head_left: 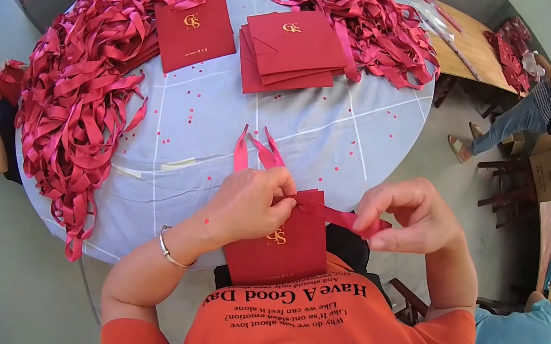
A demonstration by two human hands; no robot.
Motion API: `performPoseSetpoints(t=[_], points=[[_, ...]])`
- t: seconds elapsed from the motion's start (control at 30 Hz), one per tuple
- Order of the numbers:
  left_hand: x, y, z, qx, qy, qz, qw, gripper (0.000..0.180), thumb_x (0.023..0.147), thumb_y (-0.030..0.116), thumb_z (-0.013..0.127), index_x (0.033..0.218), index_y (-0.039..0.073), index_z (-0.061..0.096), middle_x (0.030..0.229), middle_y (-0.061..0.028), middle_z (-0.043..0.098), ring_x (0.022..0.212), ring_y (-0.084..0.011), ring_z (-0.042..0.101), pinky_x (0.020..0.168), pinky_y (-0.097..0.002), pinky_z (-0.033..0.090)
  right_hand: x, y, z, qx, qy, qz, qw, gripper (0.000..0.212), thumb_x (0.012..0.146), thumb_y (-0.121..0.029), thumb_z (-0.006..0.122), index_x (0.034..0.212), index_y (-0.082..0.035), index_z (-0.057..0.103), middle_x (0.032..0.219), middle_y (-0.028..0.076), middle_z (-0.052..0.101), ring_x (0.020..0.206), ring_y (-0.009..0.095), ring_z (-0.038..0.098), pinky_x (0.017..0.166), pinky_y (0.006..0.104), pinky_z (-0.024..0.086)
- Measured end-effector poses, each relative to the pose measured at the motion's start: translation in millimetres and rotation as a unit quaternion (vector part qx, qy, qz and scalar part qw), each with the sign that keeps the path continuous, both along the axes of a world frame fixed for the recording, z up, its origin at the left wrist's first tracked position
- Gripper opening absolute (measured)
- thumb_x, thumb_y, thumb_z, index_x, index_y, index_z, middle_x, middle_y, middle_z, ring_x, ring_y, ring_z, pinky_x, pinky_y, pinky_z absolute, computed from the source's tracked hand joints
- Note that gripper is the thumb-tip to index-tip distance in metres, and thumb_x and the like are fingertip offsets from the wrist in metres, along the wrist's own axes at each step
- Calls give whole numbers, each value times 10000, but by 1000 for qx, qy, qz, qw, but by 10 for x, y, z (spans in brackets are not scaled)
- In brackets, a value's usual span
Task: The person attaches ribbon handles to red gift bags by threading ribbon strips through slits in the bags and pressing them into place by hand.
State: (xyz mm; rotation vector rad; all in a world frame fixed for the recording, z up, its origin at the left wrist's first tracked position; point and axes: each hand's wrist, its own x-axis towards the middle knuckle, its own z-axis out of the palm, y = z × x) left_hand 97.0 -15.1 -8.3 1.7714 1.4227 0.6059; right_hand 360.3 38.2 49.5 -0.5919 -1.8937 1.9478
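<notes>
Red ribbon spans sideways: the left hand pinches it at the upper edge of the bag, apparently as anchor; the right hand grips it right of the bag.

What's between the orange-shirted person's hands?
In the head view, a strip of red ribbon runs from the left hand to the right hand, partly over the red bag.

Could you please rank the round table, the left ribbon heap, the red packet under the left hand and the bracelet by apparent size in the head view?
1. Round table
2. Left ribbon heap
3. Red packet
4. Bracelet
</notes>
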Motion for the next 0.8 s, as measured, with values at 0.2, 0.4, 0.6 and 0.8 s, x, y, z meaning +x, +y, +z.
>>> performPoseSetpoints(t=[0.2,0.4,0.6,0.8], points=[[10,-20,-31,39,28,19,999,131,807,111,677,900,33,629,721,-113,701,647,-276,676,582,-367,482,-45,-73,-73,-245,190,54,949,322,835,36,657,1148,100,617,1029,186,668,1006,242,665,873,329,514],[26,-12,-30,27,39,26,999,139,797,127,680,886,34,629,722,-113,702,649,-279,675,581,-381,483,-232,-80,-249,-121,321,51,938,361,824,162,591,1179,95,602,1124,260,658,1006,312,687,863,382,552],[19,-25,-40,34,36,35,998,138,795,129,684,883,35,634,722,-121,700,653,-282,677,581,-383,486,-395,-139,-145,16,248,-137,959,302,747,186,684,1023,63,678,974,192,706,878,252,714,714,315,560],[27,-23,-34,33,34,38,998,138,794,128,688,884,35,640,730,-124,702,664,-281,684,592,-383,499,-337,-87,-53,331,135,-173,918,184,756,29,775,918,7,692,942,146,668,846,199,634,758,309,509]])
